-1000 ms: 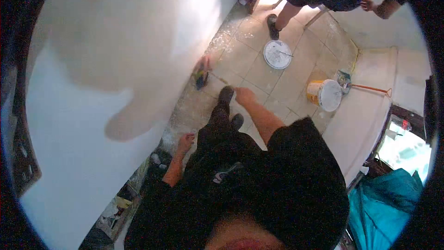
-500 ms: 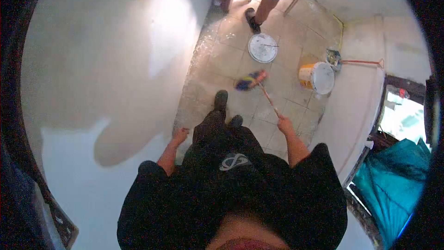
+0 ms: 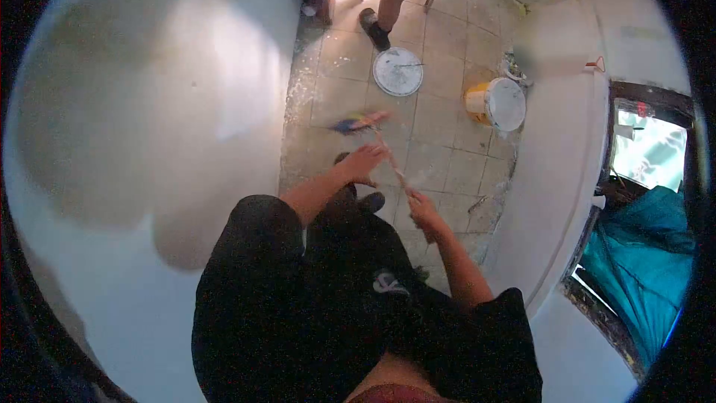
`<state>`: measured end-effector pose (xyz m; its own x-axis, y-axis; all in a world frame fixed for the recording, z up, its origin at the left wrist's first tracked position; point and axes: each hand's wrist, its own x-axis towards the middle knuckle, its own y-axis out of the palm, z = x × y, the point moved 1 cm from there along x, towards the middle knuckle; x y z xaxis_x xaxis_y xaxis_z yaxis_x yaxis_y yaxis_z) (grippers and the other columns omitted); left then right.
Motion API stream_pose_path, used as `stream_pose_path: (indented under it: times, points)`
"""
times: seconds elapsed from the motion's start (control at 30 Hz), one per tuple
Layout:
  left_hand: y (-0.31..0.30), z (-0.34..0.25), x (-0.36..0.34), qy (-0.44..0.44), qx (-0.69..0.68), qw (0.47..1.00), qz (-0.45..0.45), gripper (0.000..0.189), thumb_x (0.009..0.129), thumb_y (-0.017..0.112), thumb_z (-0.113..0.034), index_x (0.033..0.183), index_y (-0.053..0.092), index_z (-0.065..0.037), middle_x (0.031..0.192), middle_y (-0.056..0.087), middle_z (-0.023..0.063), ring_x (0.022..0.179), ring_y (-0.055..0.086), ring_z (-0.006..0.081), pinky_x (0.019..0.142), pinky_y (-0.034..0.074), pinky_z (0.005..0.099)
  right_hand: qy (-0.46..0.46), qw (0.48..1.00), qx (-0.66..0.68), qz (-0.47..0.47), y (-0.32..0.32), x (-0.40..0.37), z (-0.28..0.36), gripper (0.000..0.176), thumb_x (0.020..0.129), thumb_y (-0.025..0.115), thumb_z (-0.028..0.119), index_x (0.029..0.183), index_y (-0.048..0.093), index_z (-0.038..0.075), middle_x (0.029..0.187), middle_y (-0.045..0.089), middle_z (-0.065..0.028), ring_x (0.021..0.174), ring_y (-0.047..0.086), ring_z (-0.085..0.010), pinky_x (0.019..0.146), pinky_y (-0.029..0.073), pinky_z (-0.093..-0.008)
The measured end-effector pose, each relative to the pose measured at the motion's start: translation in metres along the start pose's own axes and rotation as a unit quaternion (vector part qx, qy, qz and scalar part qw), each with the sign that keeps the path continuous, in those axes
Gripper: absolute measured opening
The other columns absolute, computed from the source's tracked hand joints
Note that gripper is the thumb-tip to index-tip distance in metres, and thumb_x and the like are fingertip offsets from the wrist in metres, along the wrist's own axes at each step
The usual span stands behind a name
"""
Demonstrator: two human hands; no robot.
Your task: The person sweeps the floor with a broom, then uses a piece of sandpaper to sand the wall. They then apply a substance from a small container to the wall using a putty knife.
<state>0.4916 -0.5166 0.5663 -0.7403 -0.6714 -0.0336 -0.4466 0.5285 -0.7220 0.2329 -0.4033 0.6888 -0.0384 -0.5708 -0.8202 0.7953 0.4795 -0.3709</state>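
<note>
My right hand (image 3: 423, 213) is closed around the light handle of a broom (image 3: 399, 170), whose head slants down to the tiled floor. Blue, yellow and red bristles (image 3: 361, 122) are smeared by motion. My left hand (image 3: 364, 162) is farther up the handle toward the broom head, fingers stretched out and thumb apart, fingertips right at the handle. Beyond the bristles a round white lid or bucket top (image 3: 398, 72) stands on the floor, with a thin stick-like thing lying across it.
A yellow bucket with a whitish top (image 3: 501, 104) stands by the right wall. Behind it is a blurred dustpan (image 3: 513, 67) with a red handle end (image 3: 595, 65). Another person's leg (image 3: 389, 11) is at the far end. Teal cloth (image 3: 641, 261) hangs at the right window.
My left hand has come from beside the left wall up to the broom handle. The broom head has swept left, and my right hand has moved left with it.
</note>
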Motion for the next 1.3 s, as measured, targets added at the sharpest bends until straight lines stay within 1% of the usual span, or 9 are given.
stream_pose_path:
  times: [0.1,0.17,0.47,0.63,0.8,0.93,1.07,1.23,1.3]
  points:
    - [0.006,0.039,0.045,0.096,-0.006,0.995,0.021,0.07,0.078,0.08,-0.042,0.136,0.061,-0.007,0.131,0.064,0.0209,0.128,0.058,0.0393,0.111,0.043,0.0501,-0.033,0.997,0.0,0.065,0.019,0.046,0.109,0.05,0.105,0.053,0.03,0.152,0.05,0.014,0.078,0.06,-0.0057,0.06,0.052,-0.015,0.051,0.045,-0.0341]
    - [0.021,0.113,0.067,-0.096,0.048,0.947,0.303,0.052,0.078,0.079,-0.041,0.121,0.073,-0.012,0.11,0.073,0.0178,0.11,0.067,0.0404,0.099,0.051,0.0513,-0.119,0.991,-0.032,0.059,0.047,0.11,0.123,0.055,0.104,0.053,0.029,0.156,0.043,0.015,0.09,0.065,-0.0114,0.065,0.059,-0.0191,0.055,0.05,-0.0369]
    - [-0.018,0.257,0.119,-0.027,0.243,0.953,0.177,0.029,0.086,0.071,-0.039,0.104,0.079,-0.018,0.093,0.073,0.0118,0.093,0.068,0.0356,0.086,0.051,0.0486,-0.031,0.951,0.232,0.204,0.042,0.251,0.196,0.056,0.104,0.052,0.027,0.159,0.041,0.021,0.079,0.057,-0.0061,0.057,0.052,-0.0165,0.05,0.045,-0.0373]
    - [0.176,0.234,0.142,0.031,0.097,0.991,0.09,0.027,0.084,0.071,-0.039,0.103,0.079,-0.021,0.091,0.073,0.0099,0.09,0.068,0.0343,0.082,0.049,0.0492,0.001,0.976,0.191,0.108,-0.01,0.205,0.08,0.052,0.104,0.056,0.031,0.155,0.05,0.02,0.075,0.051,0.0017,0.059,0.044,-0.0112,0.053,0.042,-0.0326]
    - [0.301,0.018,0.134,0.116,0.007,0.989,0.089,0.02,0.074,0.077,-0.031,0.088,0.079,-0.016,0.083,0.071,0.0125,0.086,0.069,0.0376,0.083,0.047,0.0579,0.062,0.989,0.13,0.03,-0.033,0.076,-0.083,0.053,0.104,0.061,0.033,0.154,0.051,0.02,0.079,0.052,0.0035,0.065,0.045,-0.0104,0.058,0.044,-0.0292]
    - [0.297,-0.133,0.136,0.138,-0.002,0.94,0.313,0.015,0.074,0.078,-0.024,0.083,0.078,-0.013,0.082,0.073,0.0101,0.086,0.071,0.0326,0.088,0.051,0.0498,0.099,0.986,0.13,-0.01,-0.037,-0.021,-0.176,0.053,0.104,0.062,0.031,0.155,0.05,0.022,0.079,0.052,0.004,0.066,0.046,-0.0096,0.058,0.043,-0.0294]
    - [0.281,-0.169,0.119,0.191,-0.047,0.945,0.261,0.017,0.073,0.079,-0.023,0.084,0.078,-0.01,0.084,0.073,0.012,0.088,0.071,0.0323,0.087,0.052,0.0463,0.151,0.962,0.228,0.0,-0.056,-0.075,-0.165,0.052,0.105,0.062,0.028,0.155,0.05,0.024,0.08,0.052,0.0053,0.066,0.046,-0.0082,0.057,0.042,-0.0275]
    - [0.177,-0.075,0.102,0.099,-0.008,0.973,0.209,0.018,0.075,0.077,-0.026,0.079,0.077,-0.008,0.085,0.073,0.0165,0.088,0.071,0.0365,0.084,0.054,0.0511,0.025,0.952,0.301,0.056,-0.039,-0.03,-0.073,0.053,0.106,0.058,0.026,0.157,0.047,0.015,0.08,0.05,0.0077,0.063,0.039,-0.0044,0.055,0.036,-0.0238]
    - [0.124,-0.005,0.117,0.037,0.183,0.899,0.396,0.019,0.083,0.07,-0.024,0.086,0.075,-0.006,0.091,0.073,0.0168,0.093,0.069,0.0385,0.087,0.053,0.0513,0.013,0.929,0.358,0.091,-0.036,0.025,-0.015,0.052,0.107,0.055,0.031,0.155,0.048,0.013,0.113,0.054,-0.0044,0.095,0.048,-0.0113,0.08,0.04,-0.0268]
